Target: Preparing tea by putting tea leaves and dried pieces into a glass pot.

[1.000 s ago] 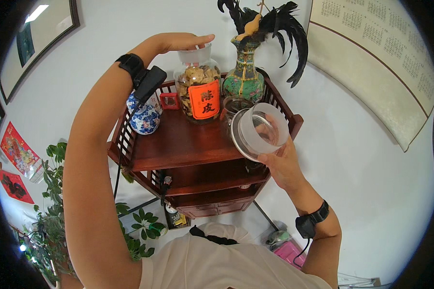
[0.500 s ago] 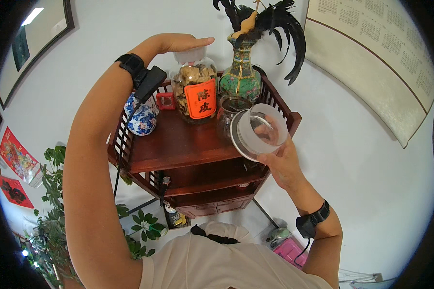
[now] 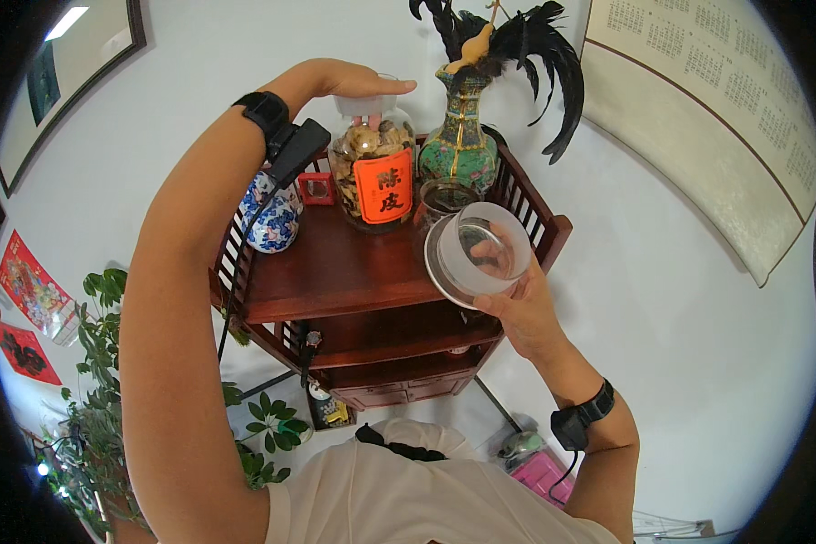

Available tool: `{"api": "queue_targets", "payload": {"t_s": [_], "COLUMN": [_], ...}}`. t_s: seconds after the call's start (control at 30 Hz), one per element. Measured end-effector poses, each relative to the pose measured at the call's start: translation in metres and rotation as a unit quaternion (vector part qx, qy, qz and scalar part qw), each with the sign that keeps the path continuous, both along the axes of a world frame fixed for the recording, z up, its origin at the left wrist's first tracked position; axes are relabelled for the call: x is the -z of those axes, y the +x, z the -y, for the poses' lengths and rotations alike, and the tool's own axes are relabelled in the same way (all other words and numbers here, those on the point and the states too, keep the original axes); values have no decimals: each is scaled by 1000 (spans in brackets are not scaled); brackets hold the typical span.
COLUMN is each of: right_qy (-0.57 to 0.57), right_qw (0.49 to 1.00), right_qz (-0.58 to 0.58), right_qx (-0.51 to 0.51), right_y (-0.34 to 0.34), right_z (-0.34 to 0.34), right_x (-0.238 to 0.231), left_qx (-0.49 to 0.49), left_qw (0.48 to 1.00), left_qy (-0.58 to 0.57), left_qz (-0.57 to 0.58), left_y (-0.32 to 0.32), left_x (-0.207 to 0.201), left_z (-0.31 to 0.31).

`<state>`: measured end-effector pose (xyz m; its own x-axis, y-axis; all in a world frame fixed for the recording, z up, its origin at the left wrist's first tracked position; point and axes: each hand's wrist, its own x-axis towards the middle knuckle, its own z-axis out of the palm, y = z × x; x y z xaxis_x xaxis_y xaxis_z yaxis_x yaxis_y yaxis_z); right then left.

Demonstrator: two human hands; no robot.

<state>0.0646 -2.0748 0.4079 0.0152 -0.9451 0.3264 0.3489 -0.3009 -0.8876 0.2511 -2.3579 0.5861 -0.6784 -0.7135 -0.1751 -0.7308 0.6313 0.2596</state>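
A large glass jar (image 3: 345, 168) of dried brown pieces, with an orange label, stands on the top shelf. My left hand (image 3: 358, 80) is wrapped over its translucent lid (image 3: 361, 106); the thumb points right, and fingers show pinkish through the neck from behind. My right hand (image 3: 523, 313) grips a round, cup-shaped translucent jar lid (image 3: 506, 238) with a wide flange, tilted so that it faces me. Just behind this lid is a smaller glass jar (image 3: 446, 194), partly hidden by it. Where the lid and that jar meet, I cannot tell whether they touch.
The dark red wooden shelf unit (image 3: 335, 283) has slatted side rails. A green patterned vase (image 3: 458, 145) with black feathers, a blue-and-white porcelain jar (image 3: 272, 222) and a small red box (image 3: 316, 189) stand on top. Leafy plants (image 3: 104, 417) are at lower left; a calendar scroll (image 3: 698, 145) hangs right.
The right hand and its lid have shifted slightly left, relative to the smaller jar. My left hand stays on the large jar's lid. The whole view has moved a little.
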Motion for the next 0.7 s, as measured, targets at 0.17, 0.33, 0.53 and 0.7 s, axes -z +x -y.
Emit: {"api": "queue_targets", "payload": {"t_s": [0.17, 0.33, 0.53, 0.7], "right_qy": [-21, -21, -8, -12], "right_qw": [1000, 1000, 1000, 1000], "right_qz": [-20, -15, -9, -7], "right_qx": [0, 3, 6, 12], "right_y": [-2, -4, -6, -6], "right_z": [1, 0, -2, -2], "right_x": [4, 5, 5, 6], "left_qx": [-10, -2, -27, -18], "left_qw": [1000, 999, 986, 986], "left_qy": [1, -36, -159, -150], "left_qz": [3, 39, -47, -67], "left_y": [-1, -4, 5, 21], "left_x": [3, 1, 2, -11], "left_z": [6, 7, 6, 23]}}
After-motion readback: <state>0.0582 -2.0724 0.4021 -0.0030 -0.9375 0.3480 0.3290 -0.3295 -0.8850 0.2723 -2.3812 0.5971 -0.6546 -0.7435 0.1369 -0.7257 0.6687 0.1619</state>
